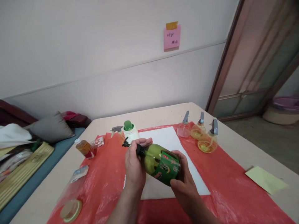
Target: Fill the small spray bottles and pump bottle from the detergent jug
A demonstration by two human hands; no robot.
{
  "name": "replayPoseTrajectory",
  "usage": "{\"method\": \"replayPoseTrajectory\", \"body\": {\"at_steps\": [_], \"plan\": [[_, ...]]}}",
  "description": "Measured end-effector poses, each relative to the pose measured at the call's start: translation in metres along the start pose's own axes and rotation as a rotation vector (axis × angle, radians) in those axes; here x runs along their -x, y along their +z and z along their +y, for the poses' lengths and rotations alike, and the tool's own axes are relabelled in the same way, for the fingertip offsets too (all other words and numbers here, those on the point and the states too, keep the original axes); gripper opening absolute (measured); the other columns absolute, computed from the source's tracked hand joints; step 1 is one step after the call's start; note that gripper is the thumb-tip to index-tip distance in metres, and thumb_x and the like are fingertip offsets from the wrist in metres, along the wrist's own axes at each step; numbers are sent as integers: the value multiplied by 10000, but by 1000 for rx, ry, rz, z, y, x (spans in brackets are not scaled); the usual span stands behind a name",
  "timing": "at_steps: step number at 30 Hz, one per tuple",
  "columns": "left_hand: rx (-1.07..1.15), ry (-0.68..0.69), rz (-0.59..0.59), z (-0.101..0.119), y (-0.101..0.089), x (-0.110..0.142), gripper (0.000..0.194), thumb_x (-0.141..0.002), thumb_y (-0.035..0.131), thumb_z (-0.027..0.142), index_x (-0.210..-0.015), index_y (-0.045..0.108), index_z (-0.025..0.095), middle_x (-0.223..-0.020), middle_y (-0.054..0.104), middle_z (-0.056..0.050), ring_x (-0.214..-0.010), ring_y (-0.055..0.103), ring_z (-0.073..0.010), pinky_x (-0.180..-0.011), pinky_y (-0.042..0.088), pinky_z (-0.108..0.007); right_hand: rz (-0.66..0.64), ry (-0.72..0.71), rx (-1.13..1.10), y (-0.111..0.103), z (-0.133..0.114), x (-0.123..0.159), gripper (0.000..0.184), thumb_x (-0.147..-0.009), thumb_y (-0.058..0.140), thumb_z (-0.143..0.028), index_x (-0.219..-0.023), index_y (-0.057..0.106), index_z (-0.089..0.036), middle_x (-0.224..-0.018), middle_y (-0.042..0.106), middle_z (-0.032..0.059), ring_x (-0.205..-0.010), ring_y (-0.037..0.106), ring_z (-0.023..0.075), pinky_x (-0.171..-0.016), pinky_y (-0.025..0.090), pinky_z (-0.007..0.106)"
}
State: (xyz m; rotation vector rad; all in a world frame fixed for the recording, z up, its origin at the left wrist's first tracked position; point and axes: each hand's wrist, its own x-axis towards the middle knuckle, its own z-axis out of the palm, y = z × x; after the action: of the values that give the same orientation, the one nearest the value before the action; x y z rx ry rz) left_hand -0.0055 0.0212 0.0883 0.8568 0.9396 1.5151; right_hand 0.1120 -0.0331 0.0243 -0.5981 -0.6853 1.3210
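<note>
A green pump bottle [151,160] with a dark green label and a black pump head lies tilted between my two hands, its pump end to the left. My left hand [135,163] is wrapped round the neck and pump collar. With my right hand [185,179] I grip the base, the thumb on the label side. Below the bottle a white sheet [193,174] lies on a red plastic cover [107,186]. Just behind my left hand stands a white container [130,133] with a green scoop [128,125] in its mouth.
Several spray bottles [207,143] stand at the right rear. To the left are a bottle of amber liquid [86,148], a clear bag [76,183] and a round lidded jar [70,210]. A yellow paper [266,179] lies at the right; a pink note [172,38] hangs on the wall.
</note>
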Motion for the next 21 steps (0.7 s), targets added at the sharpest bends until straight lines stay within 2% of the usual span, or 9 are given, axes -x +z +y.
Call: {"method": "replayPoseTrajectory", "body": {"at_steps": [6, 9, 12, 14, 16, 19, 21], "plan": [[25, -4, -79, -1, -1, -1, 377, -900, 511, 486, -946, 693, 158, -996, 767, -114, -1016, 694, -268, -881, 514, -389, 9, 5, -21, -4, -3, 1, 797, -549, 898, -379, -1213, 459, -346, -1179, 601, 42, -1020, 607, 257, -790, 524, 362], [30, -5, -147, -2, -3, -3, 372, -905, 498, 475, -945, 688, 158, -977, 768, -118, -995, 695, -269, -880, 510, -393, 29, 60, -85, -3, -3, 1, 798, -524, 906, -398, -1200, 487, -330, -1121, 642, 38, -1006, 624, 259, -806, 523, 367], [28, 8, -205, -3, -7, -6, 374, -909, 490, 472, -960, 685, 157, -987, 765, -126, -1000, 692, -277, -887, 503, -402, 64, 142, -191, 2, -3, 2, 758, -535, 894, -416, -1193, 532, -314, -1166, 664, 41, -1022, 644, 255, -826, 531, 361], [37, 10, -255, -3, -9, -8, 384, -903, 490, 477, -971, 685, 154, -1006, 761, -138, -1020, 685, -289, -898, 498, -413, 52, 272, -263, 5, -3, 3, 656, -623, 836, -487, -1189, 571, -287, -1180, 681, 60, -984, 675, 255, -786, 547, 349], [40, 5, -320, -1, -12, -10, 392, -890, 501, 476, -1002, 684, 149, -1044, 752, -154, -1055, 672, -305, -913, 490, -425, -10, 467, -316, 6, -3, 5, 603, -749, 690, -631, -1183, 613, -220, -1105, 714, 113, -865, 714, 254, -658, 545, 293], [30, -19, -436, 4, -15, -11, 414, -857, 540, 469, -1075, 671, 142, -1130, 725, -176, -1112, 645, -330, -961, 466, -447, -116, 712, -335, 5, -1, 5, 823, -839, 388, -796, -1129, 664, -77, -929, 733, 207, -611, 705, 210, -439, 424, 186], [38, -42, -479, 6, -15, -11, 431, -833, 568, 479, -1102, 658, 154, -1176, 706, -174, -1137, 631, -336, -1002, 441, -456, -133, 766, -317, 4, 0, 4, 902, -855, 290, -811, -1060, 686, -27, -846, 726, 233, -495, 660, 175, -375, 358, 169]]}}
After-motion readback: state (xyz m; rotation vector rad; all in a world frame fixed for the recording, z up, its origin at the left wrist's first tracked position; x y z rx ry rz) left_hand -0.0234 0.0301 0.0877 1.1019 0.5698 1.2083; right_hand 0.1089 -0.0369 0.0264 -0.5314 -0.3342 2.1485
